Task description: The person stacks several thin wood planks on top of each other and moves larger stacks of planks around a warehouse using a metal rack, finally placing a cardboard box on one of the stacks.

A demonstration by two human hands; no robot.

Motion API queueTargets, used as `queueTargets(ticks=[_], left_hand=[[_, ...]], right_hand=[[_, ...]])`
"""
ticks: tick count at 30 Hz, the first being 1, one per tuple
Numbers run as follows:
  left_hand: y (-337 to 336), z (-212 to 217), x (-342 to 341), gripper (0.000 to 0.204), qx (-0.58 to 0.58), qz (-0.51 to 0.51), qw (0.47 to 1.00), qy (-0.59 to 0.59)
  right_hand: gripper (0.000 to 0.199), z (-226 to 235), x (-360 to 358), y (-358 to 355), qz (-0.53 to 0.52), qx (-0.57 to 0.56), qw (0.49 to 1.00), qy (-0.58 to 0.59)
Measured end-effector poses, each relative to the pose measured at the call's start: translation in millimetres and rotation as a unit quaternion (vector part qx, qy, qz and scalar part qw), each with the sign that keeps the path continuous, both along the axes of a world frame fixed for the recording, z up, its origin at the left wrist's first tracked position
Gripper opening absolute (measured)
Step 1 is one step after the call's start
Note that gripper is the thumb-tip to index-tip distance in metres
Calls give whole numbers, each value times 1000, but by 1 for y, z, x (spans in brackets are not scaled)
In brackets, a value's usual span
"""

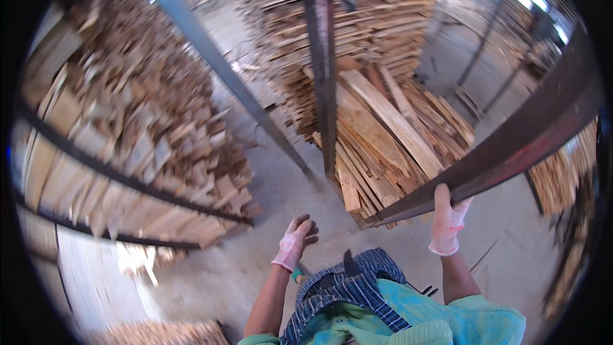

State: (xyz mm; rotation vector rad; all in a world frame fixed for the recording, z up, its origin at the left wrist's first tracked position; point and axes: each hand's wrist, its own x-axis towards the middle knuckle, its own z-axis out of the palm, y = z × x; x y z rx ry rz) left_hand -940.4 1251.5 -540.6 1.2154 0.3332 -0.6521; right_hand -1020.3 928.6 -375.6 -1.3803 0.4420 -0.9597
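A work glove, white and pinkish, covers my right hand (pixel 449 217), which is wrapped round the lower edge of a dark steel post (pixel 511 147) with a reddish streak. My left hand (pixel 297 240), gloved too, hangs in the air over the floor left of my body. Its fingers are loosely bent and nothing shows in them. Just beyond my hands lies a stack of rough wooden boards (pixel 389 121), set between that post and a second dark upright post (pixel 322 70). A pale, wide board (pixel 389 118) rests on top.
A tall heap of board ends (pixel 153 140) stands at the left behind dark metal bars (pixel 128 179). A blue-grey slanting post (pixel 223 70) rises between the piles. Farther off is a high stack of layered boards (pixel 383 19). More boards (pixel 562 172) lie at the right.
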Motion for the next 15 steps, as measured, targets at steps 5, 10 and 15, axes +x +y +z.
queueTargets(ticks=[5, 10, 15], left_hand=[[-19, 54, 141, 48, -92, -140, 978, -120], [-71, 109, 304, 63, -90, -84, 953, -277], [-139, 181, 423, 71, -181, -95, 911, -358]], right_hand=[[65, 10, 35, 32, -235, -13, 967, -92], [54, -2, 50, 27, -356, -38, 930, -86], [45, -14, 51, 30, -449, -76, 889, -31]])
